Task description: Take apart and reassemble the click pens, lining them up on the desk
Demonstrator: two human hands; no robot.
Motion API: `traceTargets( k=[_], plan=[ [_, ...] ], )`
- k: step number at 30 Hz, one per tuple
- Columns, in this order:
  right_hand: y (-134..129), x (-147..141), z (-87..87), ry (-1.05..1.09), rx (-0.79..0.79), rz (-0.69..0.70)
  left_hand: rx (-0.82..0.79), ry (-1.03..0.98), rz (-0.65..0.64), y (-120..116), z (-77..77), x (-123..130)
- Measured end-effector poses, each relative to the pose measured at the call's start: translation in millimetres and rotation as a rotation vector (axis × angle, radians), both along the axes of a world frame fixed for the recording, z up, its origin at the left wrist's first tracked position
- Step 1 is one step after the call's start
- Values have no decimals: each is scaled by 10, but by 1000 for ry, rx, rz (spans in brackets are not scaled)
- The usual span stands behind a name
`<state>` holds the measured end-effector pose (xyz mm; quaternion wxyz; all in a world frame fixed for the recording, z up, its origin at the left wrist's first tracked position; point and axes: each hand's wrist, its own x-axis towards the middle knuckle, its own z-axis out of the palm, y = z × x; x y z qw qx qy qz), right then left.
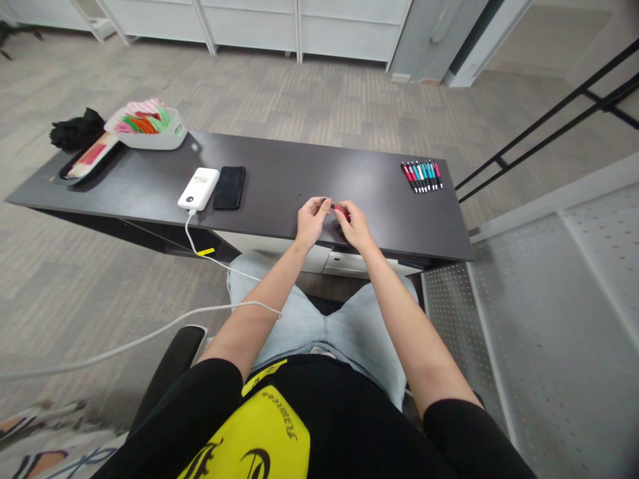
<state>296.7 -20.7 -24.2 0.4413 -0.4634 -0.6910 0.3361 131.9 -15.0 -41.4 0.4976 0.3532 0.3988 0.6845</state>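
A red and black pen (341, 211) is held between my two hands, low over the near part of the dark tabletop (279, 176). The fingers of my right hand (355, 227) are closed round its red barrel. My left hand (311, 221) pinches a small dark and silver end of it. Whether that end is joined to the barrel or apart is hard to tell, since my fingers cover the middle. To the right, several pens (422, 176) in red, teal and black lie side by side in a row.
A white power bank (200, 189) with a cable (192, 233) sits beside a black phone (229, 187). Farther left are a white basket (172, 138) of colourful strips, a dark tray (67, 178) and a black bundle (77, 132). The cable crosses my left arm.
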Motion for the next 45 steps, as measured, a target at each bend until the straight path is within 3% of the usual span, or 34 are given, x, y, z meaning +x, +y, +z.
traceTargets(
  k=[13, 27, 32, 37, 45],
  plan=[
    [53, 35, -110, 28, -32, 1, -59, -19, -34, -31, 123, -23],
    [45, 1, -29, 45, -34, 33, -30, 23, -37, -25, 90, -30],
    [36, -3, -33, 56, -52, -8, -44, 31, -40, -30, 105, -32],
    [39, 5, -11, 25, -18, 42, -47, 38, -38, -49, 133, -12],
    [-12, -29, 34, 68, -64, -27, -81, 75, -19, -75, 211, -29]
  ],
)
